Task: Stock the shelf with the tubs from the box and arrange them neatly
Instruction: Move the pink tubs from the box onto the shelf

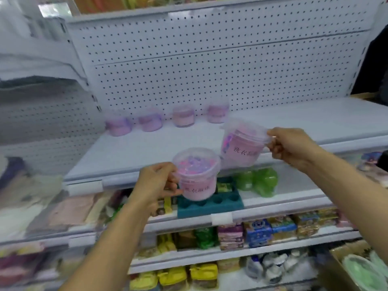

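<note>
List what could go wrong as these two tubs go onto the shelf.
1. The right hand pinches its tilted tub only by the rim; that grip might slip.
2. The two held tubs, including the left hand's tub, sit close together and could knock.
3. Reaching back may topple the row of tubs by the pegboard.

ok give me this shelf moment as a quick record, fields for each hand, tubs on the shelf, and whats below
left hand: left hand grips a pink tub, upright, below shelf level
right hand: right hand pinches the rim of a second tub, tilted, over the shelf front
tubs on shelf: four in a row at the back
below: teal tray, green bottles
</note>
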`<state>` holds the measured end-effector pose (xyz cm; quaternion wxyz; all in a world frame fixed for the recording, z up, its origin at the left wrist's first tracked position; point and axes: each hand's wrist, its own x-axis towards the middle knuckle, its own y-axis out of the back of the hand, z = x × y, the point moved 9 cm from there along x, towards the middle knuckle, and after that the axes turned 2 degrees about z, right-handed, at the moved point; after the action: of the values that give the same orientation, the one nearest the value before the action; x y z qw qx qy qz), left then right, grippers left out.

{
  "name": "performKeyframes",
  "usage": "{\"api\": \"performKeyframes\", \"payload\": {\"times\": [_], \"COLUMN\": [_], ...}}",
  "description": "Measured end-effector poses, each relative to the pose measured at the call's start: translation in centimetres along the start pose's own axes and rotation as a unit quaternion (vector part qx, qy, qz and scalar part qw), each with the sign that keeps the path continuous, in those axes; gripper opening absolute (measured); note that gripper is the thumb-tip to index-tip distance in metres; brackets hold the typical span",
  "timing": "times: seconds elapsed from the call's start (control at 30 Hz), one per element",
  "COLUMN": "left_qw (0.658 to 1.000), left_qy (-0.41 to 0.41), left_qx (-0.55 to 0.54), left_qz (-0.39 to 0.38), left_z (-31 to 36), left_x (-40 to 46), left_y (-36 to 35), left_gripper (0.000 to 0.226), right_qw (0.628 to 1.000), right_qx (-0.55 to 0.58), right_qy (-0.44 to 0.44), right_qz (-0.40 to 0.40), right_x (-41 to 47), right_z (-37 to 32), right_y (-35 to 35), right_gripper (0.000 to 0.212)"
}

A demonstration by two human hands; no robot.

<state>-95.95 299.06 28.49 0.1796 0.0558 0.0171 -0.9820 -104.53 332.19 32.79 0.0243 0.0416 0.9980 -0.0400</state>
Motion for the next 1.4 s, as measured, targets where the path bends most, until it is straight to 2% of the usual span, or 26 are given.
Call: {"api": "performKeyframes", "payload": {"times": [0.23,0.5,0.67,0.77,0.93,1.0,1.03,1.07,1.13,1.17,1.23,1.27,1.33,1.37,1.4], "left_qw": [0.996,0.986,0.978,0.972,0.965,0.964,0.964,0.965,0.967,0.969,0.972,0.974,0.978,0.98,0.983], "left_qy": [-0.027,-0.031,-0.03,-0.031,-0.024,-0.022,-0.022,-0.023,-0.026,-0.026,-0.027,-0.028,-0.031,-0.032,-0.033], "left_qx": [-0.01,-0.036,-0.055,-0.066,-0.082,-0.081,-0.08,-0.077,-0.073,-0.071,-0.065,-0.064,-0.06,-0.055,-0.05], "left_qz": [0.08,0.157,0.199,0.221,0.247,0.251,0.252,0.251,0.243,0.236,0.224,0.217,0.198,0.187,0.173], "left_z": [4.5,5.0,4.8,5.0,5.3,5.4,5.4,5.4,5.6,5.7,6.0,6.1,6.5,6.7,6.8], "left_x": [1.3,2.3,2.8,3.1,3.8,4.0,4.1,4.2,4.4,4.6,5.2,5.5,6.5,6.9,7.3], "left_y": [14.8,23.8,27.5,29.0,29.9,30.1,30.1,30.1,29.7,29.4,28.5,27.8,26.0,25.0,23.8], "left_gripper": [0.009,0.006,0.005,0.006,0.007,0.007,0.008,0.008,0.007,0.007,0.006,0.006,0.005,0.005,0.006], "right_qw": [0.999,0.992,0.983,0.981,0.972,0.965,0.958,0.944,0.9,0.88,0.823,0.78,0.682,0.652,0.649], "right_qx": [-0.005,-0.06,-0.093,-0.096,-0.121,-0.15,-0.187,-0.25,-0.348,-0.334,-0.276,-0.29,-0.368,-0.401,-0.416], "right_qy": [0.005,-0.013,-0.02,-0.024,-0.034,-0.03,-0.014,0.026,0.187,0.277,0.41,0.46,0.544,0.565,0.568], "right_qz": [-0.045,-0.108,-0.155,-0.168,-0.2,-0.212,-0.218,-0.213,-0.182,-0.195,-0.279,-0.311,-0.321,-0.308,-0.29], "right_x": [1.6,3.8,5.3,6.1,6.7,6.7,6.7,6.6,5.6,3.9,-1.2,-3.7,-6.9,-7.5,-7.4], "right_z": [-1.2,-0.2,0.6,1.3,2.6,2.9,2.8,2.4,-0.1,-1.8,-4.0,-4.4,-3.9,-3.6,-3.5], "right_y": [-17.5,-32.7,-39.7,-43.0,-46.6,-46.9,-46.8,-46.2,-44.8,-44.4,-43.4,-43.0,-42.2,-41.7,-41.1], "right_gripper": [0.007,0.017,0.007,0.014,0.009,0.016,0.026,0.038,0.054,0.055,0.056,0.06,0.06,0.055,0.048]}}
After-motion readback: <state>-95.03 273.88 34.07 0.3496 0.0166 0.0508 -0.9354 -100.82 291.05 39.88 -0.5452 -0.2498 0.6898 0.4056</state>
